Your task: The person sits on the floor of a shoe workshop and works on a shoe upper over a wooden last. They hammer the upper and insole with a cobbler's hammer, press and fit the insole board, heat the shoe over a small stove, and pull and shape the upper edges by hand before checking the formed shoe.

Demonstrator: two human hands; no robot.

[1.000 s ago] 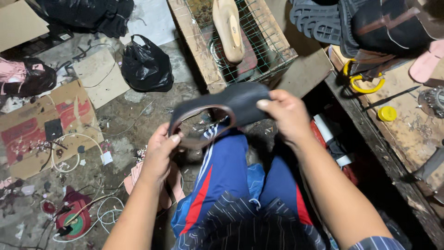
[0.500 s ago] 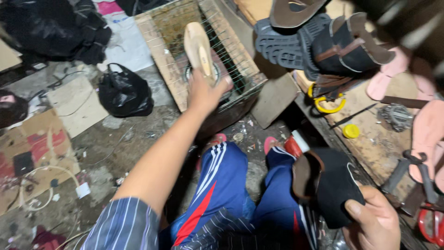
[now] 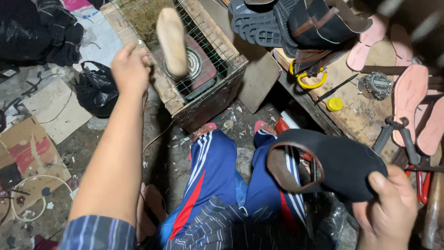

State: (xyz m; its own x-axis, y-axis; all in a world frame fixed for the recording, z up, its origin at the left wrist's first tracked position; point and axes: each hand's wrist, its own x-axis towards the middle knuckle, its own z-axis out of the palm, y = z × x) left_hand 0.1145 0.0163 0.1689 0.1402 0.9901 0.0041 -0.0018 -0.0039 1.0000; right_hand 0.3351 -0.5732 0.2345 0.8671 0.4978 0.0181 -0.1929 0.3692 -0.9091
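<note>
Wooden crate with wire-mesh top (image 3: 210,90) stands on the littered floor ahead of the knees, with a reddish round-faced appliance (image 3: 196,69) only partly legible through the mesh; the cluttered wooden counter (image 3: 356,109) at right is cut off by the frame edge. Black fabric shoe upper with brown-lined opening (image 3: 333,164) is over the right knee, right hand (image 3: 388,210) clenched on its rear, palm side hidden. Left hand (image 3: 131,69) is raised beside the blurred tan wooden shoe last (image 3: 172,41) above the mesh; contact and grip cannot be told.
</note>
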